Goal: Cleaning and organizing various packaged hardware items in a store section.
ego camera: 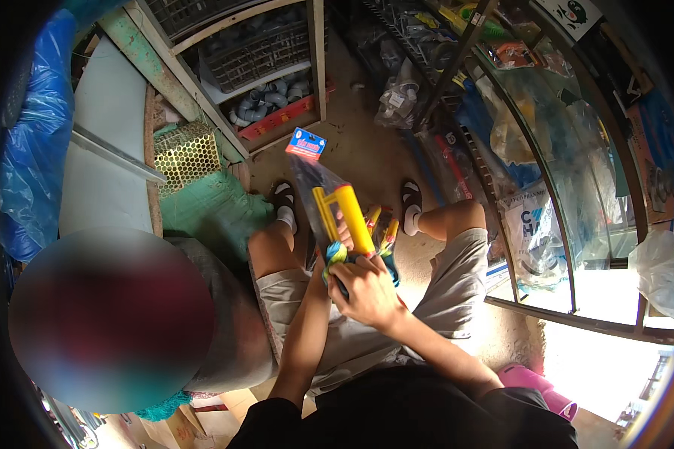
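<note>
A yellow plastic tool (354, 219), possibly a hand pump, lies in a clear plastic bag with a blue and red header card (306, 144). My right hand (365, 286) grips the lower end of the bagged tool, where blue and green parts show. Behind the tool, my left hand (344, 231) is mostly hidden; some fingers show beside the yellow tube, and whether they hold it is unclear. More packaged pieces with yellow and red parts (390, 236) hang or lie just right of the tool, between my knees.
A rack with black crates (258, 62) and a red tray of grey pipe elbows (267, 120) stands ahead. Glass shelving with bagged goods (531, 247) is at the right. A green sack (213, 207) lies left of my feet. Someone sits close at my left, blurred. Pink boots (533, 387) stand lower right.
</note>
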A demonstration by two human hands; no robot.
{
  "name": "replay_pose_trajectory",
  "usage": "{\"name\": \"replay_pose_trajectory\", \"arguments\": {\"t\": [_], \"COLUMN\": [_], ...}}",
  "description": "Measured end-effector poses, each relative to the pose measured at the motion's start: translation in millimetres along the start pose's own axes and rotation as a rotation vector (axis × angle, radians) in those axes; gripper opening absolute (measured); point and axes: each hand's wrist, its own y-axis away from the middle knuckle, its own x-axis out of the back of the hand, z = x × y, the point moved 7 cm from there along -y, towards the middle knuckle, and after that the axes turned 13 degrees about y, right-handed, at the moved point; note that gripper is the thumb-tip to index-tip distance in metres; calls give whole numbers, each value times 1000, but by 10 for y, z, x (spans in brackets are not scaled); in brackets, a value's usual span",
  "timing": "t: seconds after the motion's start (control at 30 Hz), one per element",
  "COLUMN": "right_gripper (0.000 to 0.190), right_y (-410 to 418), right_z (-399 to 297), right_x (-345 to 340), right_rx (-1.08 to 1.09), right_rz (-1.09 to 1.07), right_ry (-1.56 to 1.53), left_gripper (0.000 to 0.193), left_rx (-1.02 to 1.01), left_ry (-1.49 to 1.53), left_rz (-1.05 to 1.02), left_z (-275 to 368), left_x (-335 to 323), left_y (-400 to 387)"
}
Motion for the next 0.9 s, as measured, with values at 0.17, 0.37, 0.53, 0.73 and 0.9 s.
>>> {"name": "replay_pose_trajectory", "arguments": {"t": [0.17,0.37,0.53,0.73,0.9], "right_gripper": [18,43,58,42,63], "right_y": [-247,422,87,291,184], "right_z": [346,386,720,367,600], "right_x": [315,-376,-381,-343,-279], "right_rx": [-277,-486,-704,-428,-458], "right_rz": [235,11,-44,-153,-148], "right_ry": [31,-490,-749,-525,-594], "left_gripper": [29,27,61,65,67], "left_rx": [-23,-58,-81,-59,-147], "left_ry": [50,88,-54,-68,-562], "left_rz": [21,20,-57,-165,80], "left_z": [-115,0,-47,61,-96], "left_x": [95,76,248,-34,-393], "left_y": [12,207,419,213,106]}}
